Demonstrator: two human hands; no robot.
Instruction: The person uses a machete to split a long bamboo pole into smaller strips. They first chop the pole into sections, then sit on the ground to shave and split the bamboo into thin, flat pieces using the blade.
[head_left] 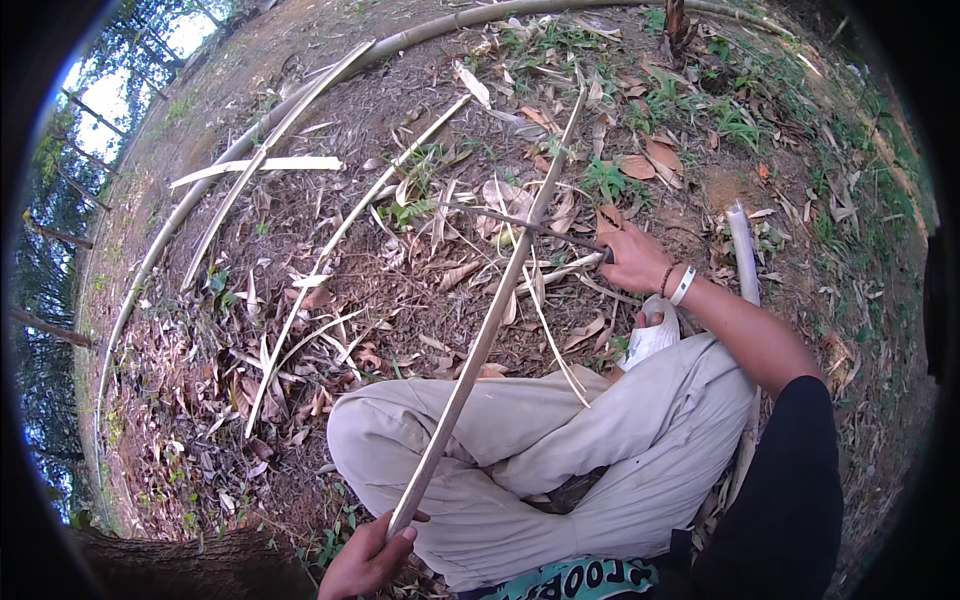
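Observation:
A long split bamboo strip (478, 355) slants from low in front of me, past my crossed legs, up to the leaf-covered ground. My left hand (368, 562) is closed around its near end, thumb along the strip. In my right hand (636, 262) is the handle of a knife, fingers wrapped round it. The dark, narrow knife blade (488, 212) points left and lies across the strip's upper part; whether its edge is cutting in I cannot tell. Thin bamboo shavings (545, 315) hang or lie beside the strip, near my knee.
Pale split strips (350, 222) lie on the ground to the left, with a short flat piece (265, 166) across another. A long bamboo pole (400, 40) curves along the far side. A pale pole (743, 250) lies by my right arm. A tree trunk (190, 565) is at lower left.

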